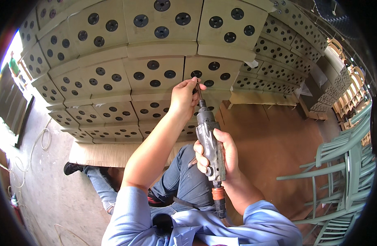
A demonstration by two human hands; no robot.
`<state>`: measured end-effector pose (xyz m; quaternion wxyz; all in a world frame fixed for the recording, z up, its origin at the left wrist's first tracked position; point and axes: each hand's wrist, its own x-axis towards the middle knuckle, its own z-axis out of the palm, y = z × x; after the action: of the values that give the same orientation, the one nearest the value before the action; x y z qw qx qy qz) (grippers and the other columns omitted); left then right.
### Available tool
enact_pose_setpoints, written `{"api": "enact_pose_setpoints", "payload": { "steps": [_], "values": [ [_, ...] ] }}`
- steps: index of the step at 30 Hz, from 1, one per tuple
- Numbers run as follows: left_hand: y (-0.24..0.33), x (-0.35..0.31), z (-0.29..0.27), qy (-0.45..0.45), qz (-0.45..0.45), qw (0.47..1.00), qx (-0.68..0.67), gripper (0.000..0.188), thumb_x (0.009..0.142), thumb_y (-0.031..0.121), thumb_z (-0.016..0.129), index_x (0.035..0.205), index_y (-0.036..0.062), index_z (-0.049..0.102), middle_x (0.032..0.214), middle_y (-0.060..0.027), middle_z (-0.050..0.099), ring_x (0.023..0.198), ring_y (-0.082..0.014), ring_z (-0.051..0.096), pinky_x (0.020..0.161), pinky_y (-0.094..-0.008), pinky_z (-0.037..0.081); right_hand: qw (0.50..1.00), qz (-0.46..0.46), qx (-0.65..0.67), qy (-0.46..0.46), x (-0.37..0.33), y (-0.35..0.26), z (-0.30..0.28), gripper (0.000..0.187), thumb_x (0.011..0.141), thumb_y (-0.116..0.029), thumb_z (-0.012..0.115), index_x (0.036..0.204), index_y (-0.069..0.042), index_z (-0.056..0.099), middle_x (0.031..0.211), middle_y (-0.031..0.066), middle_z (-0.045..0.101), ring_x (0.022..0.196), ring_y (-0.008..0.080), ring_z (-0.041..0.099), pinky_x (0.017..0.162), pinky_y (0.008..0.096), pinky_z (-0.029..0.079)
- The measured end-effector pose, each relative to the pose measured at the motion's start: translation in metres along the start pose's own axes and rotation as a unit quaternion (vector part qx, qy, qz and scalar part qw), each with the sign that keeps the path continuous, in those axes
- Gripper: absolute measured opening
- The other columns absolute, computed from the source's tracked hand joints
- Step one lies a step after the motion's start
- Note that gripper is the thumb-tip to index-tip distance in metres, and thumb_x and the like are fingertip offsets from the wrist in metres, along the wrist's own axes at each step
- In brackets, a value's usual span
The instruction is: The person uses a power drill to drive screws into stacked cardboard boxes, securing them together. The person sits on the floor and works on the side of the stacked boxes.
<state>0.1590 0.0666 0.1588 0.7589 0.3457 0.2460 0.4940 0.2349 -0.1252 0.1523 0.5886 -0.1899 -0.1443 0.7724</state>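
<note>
My right hand (221, 153) is wrapped round the body of a pneumatic screwdriver (205, 127), a grey metal tool with an orange fitting on its hose end. The tool points away from me, toward a stack of beige panels (213, 84) with round black discs set in their faces. Close to one black disc (195, 74), my left hand (186, 96) has its fingers pinched together beside the tool's thin bit (199, 92). What lies between those fingertips is too small and covered to make out.
Beige panels rise in rows across the far side, over a wooden pallet (102, 155). Stacked pale green chairs (348, 172) stand at the right, beside brown sheeting (270, 143) on the floor. A pale hose (30, 164) loops over the concrete at the left.
</note>
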Motion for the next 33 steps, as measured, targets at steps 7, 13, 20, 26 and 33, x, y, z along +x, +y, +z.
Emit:
{"api": "enact_pose_setpoints", "payload": {
  "steps": [7, 13, 20, 26, 33],
  "values": [
    [-0.004, 0.001, -0.004, 0.012, 0.0, 1.0, 0.012, 0.019, 0.106, 0.021, 0.054, 0.112, 0.005, 0.062, 0.089, -0.0012, 0.067, 0.055, -0.0032, 0.038, 0.043, -0.0197, 0.027, 1.0, 0.004, -0.005, 0.008, 0.002, 0.001, -0.001, 0.055, 0.101, -0.047, 0.046, 0.108, 0.006, 0.055, 0.09, 0.0145, 0.061, 0.059, 0.0203, 0.063, 0.047, 0.0339, 0.056],
    [-0.002, 0.001, -0.002, 0.008, 0.007, 1.0, 0.021, 0.019, 0.106, 0.021, 0.053, 0.11, 0.0047, 0.063, 0.088, -0.0015, 0.067, 0.053, -0.0041, 0.037, 0.044, -0.02, 0.027, 1.0, 0.004, 0.002, 0.015, 0.001, 0.0, 0.004, 0.053, 0.101, -0.048, 0.046, 0.108, 0.004, 0.055, 0.088, 0.0138, 0.061, 0.057, 0.0202, 0.062, 0.046, 0.034, 0.055],
    [-0.009, -0.017, -0.001, 0.079, 0.027, 0.994, 0.067, 0.024, 0.105, 0.022, 0.054, 0.103, 0.0001, 0.064, 0.074, -0.0022, 0.059, 0.05, -0.0065, 0.04, 0.043, -0.0228, 0.03, 0.999, 0.022, -0.023, 0.016, 0.003, -0.004, 0.018, 0.042, 0.1, -0.047, 0.054, 0.104, -0.005, 0.055, 0.086, 0.0116, 0.063, 0.058, 0.0202, 0.063, 0.05, 0.0354, 0.053],
    [-0.004, -0.057, 0.01, 0.062, 0.014, 0.992, 0.107, 0.031, 0.105, 0.028, 0.055, 0.101, -0.0006, 0.066, 0.075, 0.0001, 0.055, 0.058, -0.0081, 0.047, 0.051, -0.0251, 0.039, 0.998, 0.022, -0.041, 0.032, 0.001, -0.006, 0.026, 0.042, 0.1, -0.046, 0.053, 0.105, -0.004, 0.055, 0.086, 0.0104, 0.062, 0.058, 0.0201, 0.063, 0.051, 0.035, 0.054],
    [0.001, -0.067, 0.015, 0.061, 0.025, 0.991, 0.117, 0.032, 0.105, 0.03, 0.056, 0.102, 0.0005, 0.069, 0.077, -0.0009, 0.059, 0.063, -0.0083, 0.052, 0.059, -0.0251, 0.044, 0.996, 0.012, -0.057, 0.063, 0.002, -0.005, 0.037, 0.039, 0.103, -0.045, 0.047, 0.109, -0.007, 0.055, 0.086, 0.0119, 0.062, 0.055, 0.0184, 0.061, 0.046, 0.0331, 0.054]
  ]
}}
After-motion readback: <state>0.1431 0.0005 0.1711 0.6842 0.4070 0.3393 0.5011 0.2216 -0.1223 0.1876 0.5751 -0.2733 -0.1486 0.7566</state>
